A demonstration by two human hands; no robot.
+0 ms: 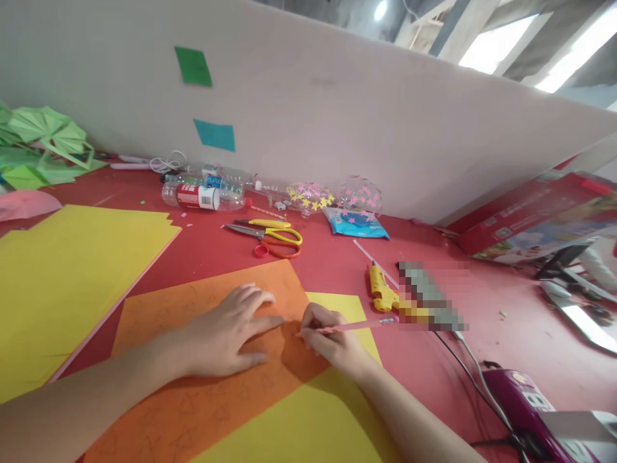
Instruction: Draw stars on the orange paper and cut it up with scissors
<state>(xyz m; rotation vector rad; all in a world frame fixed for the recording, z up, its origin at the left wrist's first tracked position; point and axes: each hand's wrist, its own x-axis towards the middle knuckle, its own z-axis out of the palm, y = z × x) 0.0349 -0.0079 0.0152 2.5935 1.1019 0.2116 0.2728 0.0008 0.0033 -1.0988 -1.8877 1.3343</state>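
An orange paper sheet (pixel 159 360) with rows of small pencilled triangle-like shapes lies on a yellow sheet (pixel 299 424). Spread flat on the orange sheet, my left hand (pixel 231 334) has its fingers apart and holds nothing. My right hand (pixel 332 337) is closed around a pink pencil (pixel 359 325), whose tip points down at the orange sheet near its right edge. The pencil's other end, with a metal band and pink eraser, sticks out to the right. Whether the tip touches the paper is hard to tell.
Scissors (pixel 284 243) and a yellow cutter (pixel 267 224) lie beyond the sheets. Plastic bottles (pixel 197 196) and a blue packet (pixel 357 223) are along the wall. A yellow glue gun (pixel 380 289) lies to the right, with cords nearby. Stacked yellow paper (pixel 81 276) lies left.
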